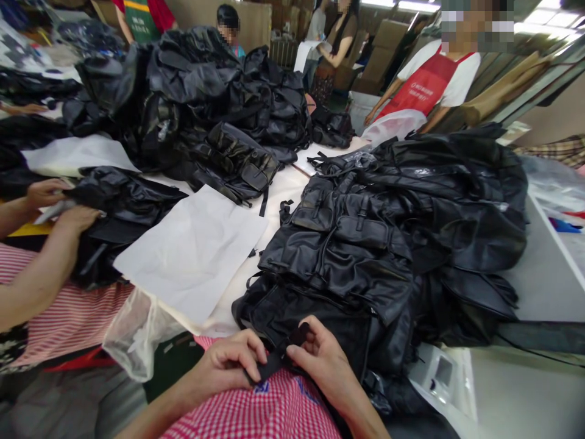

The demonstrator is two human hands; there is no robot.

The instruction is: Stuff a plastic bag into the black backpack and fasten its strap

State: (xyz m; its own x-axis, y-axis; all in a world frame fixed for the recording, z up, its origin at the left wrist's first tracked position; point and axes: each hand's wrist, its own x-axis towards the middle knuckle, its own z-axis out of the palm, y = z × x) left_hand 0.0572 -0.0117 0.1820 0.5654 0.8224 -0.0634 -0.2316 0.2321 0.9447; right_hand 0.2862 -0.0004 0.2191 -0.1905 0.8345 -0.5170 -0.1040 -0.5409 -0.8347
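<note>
Left hand (pixel 228 363): pinching the near end of the black strap (pixel 278 356), keeping it taut.
Right hand (pixel 320 360): gripping the strap's far end, steadying it.
Black bag (pixel 347 256): lying just beyond both hands on the worktop (pixel 543 286).

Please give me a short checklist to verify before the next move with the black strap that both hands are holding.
1. Left hand pinches the narrow black fabric strap: ok.
2. Right hand grips the same strap near its upper end: ok.
3. Strap lies flat, without twist: cannot tell, the fingers cover it.
4. The black leather-like multi-pocket bag lies on the table directly in front of the hands: ok.
5. The white non-woven sheet lies apart from the strap: ok.
6. A neighbouring person's hands are away to the left, at another black bag: ok.
</note>
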